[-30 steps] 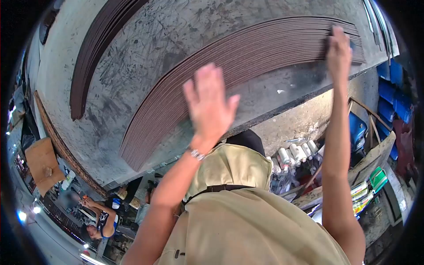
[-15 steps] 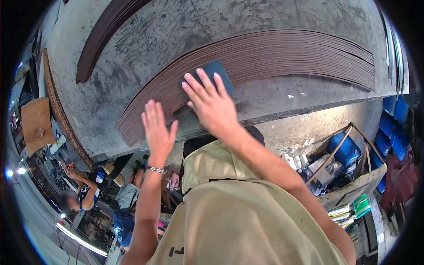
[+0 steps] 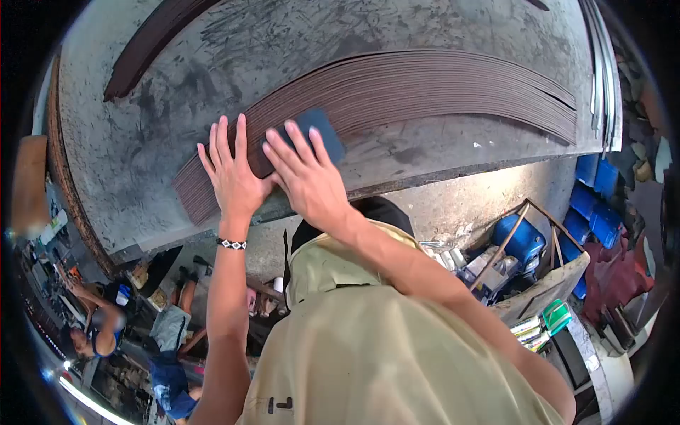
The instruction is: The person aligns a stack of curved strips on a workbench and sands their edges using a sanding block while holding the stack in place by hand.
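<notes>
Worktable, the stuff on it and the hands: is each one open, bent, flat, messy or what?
Long brown strips: curved, side by side
Dark pad: flat on the strips
Right hand: open, on the pad
Left hand: open, fingers spread
Darker brown stack: curved
Silvery strips: side by side
Worktable: scuffed, stained

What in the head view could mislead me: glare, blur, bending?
Head view: wide-angle bending and a black rim, so I cannot tell the true curve of the brown strips; glare from the tube lamp at lower left; a bright patch on the floor; background soft at far left; left hand and right hand fairly sharp.
</notes>
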The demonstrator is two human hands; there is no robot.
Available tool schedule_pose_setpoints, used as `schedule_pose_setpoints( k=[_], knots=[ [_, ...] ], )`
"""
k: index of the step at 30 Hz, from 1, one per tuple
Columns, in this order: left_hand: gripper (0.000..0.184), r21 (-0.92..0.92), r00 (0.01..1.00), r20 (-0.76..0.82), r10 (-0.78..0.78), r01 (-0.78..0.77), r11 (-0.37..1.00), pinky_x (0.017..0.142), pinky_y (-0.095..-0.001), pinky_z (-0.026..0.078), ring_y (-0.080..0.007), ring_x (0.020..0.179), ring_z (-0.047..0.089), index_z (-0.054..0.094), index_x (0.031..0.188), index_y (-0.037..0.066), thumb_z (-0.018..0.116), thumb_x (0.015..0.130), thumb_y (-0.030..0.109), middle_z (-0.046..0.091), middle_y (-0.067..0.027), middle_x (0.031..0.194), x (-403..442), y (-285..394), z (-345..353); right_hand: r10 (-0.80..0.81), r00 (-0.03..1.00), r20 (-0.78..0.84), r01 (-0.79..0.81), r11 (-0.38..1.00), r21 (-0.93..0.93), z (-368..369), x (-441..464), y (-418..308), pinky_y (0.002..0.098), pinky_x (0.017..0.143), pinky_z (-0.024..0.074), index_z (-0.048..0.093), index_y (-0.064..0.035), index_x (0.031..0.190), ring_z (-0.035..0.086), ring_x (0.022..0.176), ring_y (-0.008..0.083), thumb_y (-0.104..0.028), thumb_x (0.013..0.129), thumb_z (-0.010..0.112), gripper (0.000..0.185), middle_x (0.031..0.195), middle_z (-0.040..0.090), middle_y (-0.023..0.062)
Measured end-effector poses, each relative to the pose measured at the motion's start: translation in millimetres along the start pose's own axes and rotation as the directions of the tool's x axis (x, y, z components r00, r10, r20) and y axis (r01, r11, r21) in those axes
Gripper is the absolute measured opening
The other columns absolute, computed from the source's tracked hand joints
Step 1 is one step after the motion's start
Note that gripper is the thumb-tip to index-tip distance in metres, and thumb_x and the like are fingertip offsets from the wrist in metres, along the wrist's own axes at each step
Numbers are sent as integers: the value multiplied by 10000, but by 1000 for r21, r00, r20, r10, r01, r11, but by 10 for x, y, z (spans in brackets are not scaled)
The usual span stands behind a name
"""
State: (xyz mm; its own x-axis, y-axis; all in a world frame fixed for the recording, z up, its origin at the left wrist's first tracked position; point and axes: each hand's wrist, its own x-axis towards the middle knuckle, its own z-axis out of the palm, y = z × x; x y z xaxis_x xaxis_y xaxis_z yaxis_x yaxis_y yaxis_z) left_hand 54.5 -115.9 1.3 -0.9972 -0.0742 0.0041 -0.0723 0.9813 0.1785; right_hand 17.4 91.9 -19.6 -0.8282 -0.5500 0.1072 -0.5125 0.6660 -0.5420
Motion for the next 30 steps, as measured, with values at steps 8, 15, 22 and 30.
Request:
schedule_pose_setpoints(
  k=[8,15,22,30],
  knots=[
    [1224,-21,996,-89,5,-7,1000,1327,-721,198,-373,1645,340,330,1777,234,831,804,784,347,-152,1781,-56,-23,91,313,901,-302,-418,812,-407,-1130,-421,1984,618,1371,199,536,-257,1678,233,1723,353,-178,1055,686,646,1839,355,13],
    [1206,-12,995,-99,11,-12,1000,1317,-724,215,-371,1638,349,313,1781,232,787,833,809,374,-165,1764,-45,-57,105,67,995,-72,-79,979,-188,-156,-315,36,620,1342,260,637,-250,1585,379,1652,365,-162,974,773,633,1744,507,18],
    [1182,-53,988,-152,20,-28,998,1311,-725,231,-380,1622,371,319,1779,248,774,846,815,386,-163,1754,-87,-68,119,255,890,-378,-412,804,-429,-866,-160,1344,631,1308,310,709,-175,1490,429,1631,368,-118,1043,678,452,1753,503,57],
    [1241,-180,993,-115,11,-32,983,1359,-693,142,-380,1684,264,288,1790,251,917,788,627,319,-176,1800,-111,-108,76,-21,997,-71,-12,898,-439,-595,-286,654,623,1336,294,642,-162,1576,428,1637,317,-67,1009,644,575,1736,527,15]
  ],
)
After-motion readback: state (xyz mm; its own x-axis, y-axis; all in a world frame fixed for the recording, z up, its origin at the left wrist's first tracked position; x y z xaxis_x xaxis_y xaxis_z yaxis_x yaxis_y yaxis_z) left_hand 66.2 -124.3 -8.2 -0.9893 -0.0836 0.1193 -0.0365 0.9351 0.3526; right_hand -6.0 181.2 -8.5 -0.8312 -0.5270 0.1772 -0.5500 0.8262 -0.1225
